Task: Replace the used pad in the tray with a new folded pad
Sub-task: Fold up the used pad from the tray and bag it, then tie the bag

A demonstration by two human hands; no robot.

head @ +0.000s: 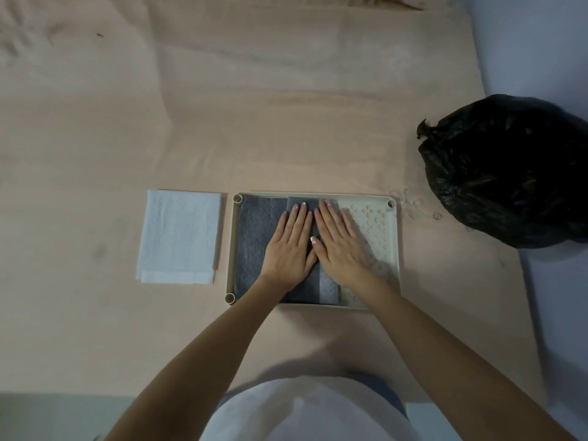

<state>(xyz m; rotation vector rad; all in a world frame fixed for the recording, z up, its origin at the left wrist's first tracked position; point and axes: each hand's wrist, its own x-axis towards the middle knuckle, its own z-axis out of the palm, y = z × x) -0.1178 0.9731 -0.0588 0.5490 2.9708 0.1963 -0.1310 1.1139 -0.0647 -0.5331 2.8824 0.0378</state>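
At left of centre I see the new folded pad (179, 237), white, lying on the table (95, 122) just beside the tray (231, 249), untouched. Inside the tray the grey used pad (254, 243) is folded over toward the left, baring the perforated floor at right. My left hand (291, 249) and right hand (339, 246) lie flat on it, fingers straight, pinching nothing. At far right sits a black bag (509, 176). I judge removal barely begun; the swap remains.
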